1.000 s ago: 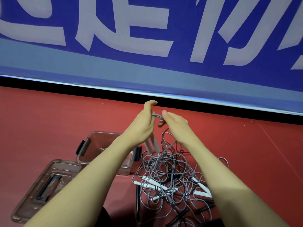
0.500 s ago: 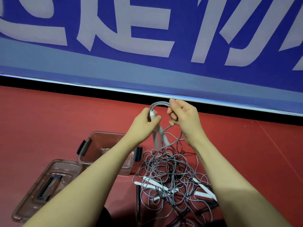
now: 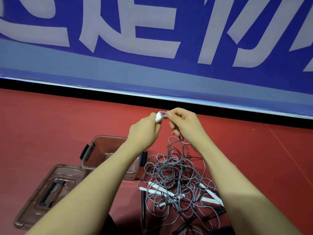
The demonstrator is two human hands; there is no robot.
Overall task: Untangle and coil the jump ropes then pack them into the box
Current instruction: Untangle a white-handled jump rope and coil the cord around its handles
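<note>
1. Risk, as a judgement: the grey rope (image 3: 176, 145) held up by both hands runs straight down into the tangled pile of ropes (image 3: 176, 182) on the red floor (image 3: 50, 124). Pulling it higher could tighten a knot rather than free a strand, or lift the whole pile.
2. Second risk: several white handles (image 3: 160, 189) and dark handles lie woven into the pile at 5 o'clock from the hands. One could snag a loop and drag along.
3. Third risk: the open clear box (image 3: 94, 145) sits at 7 o'clock from the hands, just beside the pile, with its lid (image 3: 49, 192) further out at 7 o'clock. A dragged pile could nudge it.
4. Left hand (image 3: 144, 131): raised, fingers curled round a white handle end (image 3: 158, 117) whose tip points up.
5. Right hand (image 3: 184, 124): close at its 3 o'clock, fingers pinching the rope where it loops out of that handle, remaining fingers curled.
6. Both forearms reach forward, converging above the pile.
</note>
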